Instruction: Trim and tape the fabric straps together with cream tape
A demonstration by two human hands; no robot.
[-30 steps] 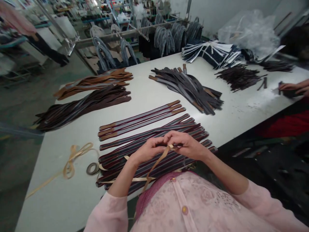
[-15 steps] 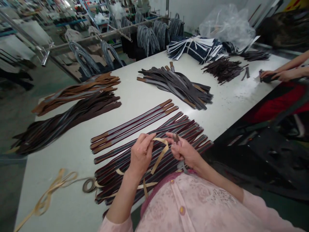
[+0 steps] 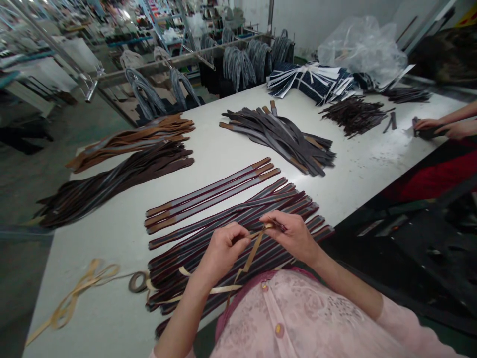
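Both my hands are over the table's near edge, above a row of dark maroon-edged fabric strips (image 3: 208, 233). My left hand (image 3: 227, 246) pinches one end of a narrow tan tape (image 3: 253, 256). The tape runs across to my right hand (image 3: 294, 236), whose thumb and fingertips are closed on it, and a loose length hangs down between the hands. A small dark reddish bit shows at the right fingertips; what it is I cannot make out. More tan tape (image 3: 67, 303) lies in loops at the left, beside a small brown tape roll (image 3: 137, 282).
Bundles of brown strips (image 3: 130, 141) and dark strips (image 3: 115, 184) lie left on the white table (image 3: 104, 238). A grey strip pile (image 3: 279, 136), dark scraps (image 3: 354, 117) and striped navy pieces (image 3: 313, 82) lie farther back. A co-worker's hands (image 3: 443, 128) hold something dark at right.
My right hand has turned and its fingers have closed on the tan tape near my left hand. The tape's arch between the hands has been drawn flatter. The view has shifted slightly.
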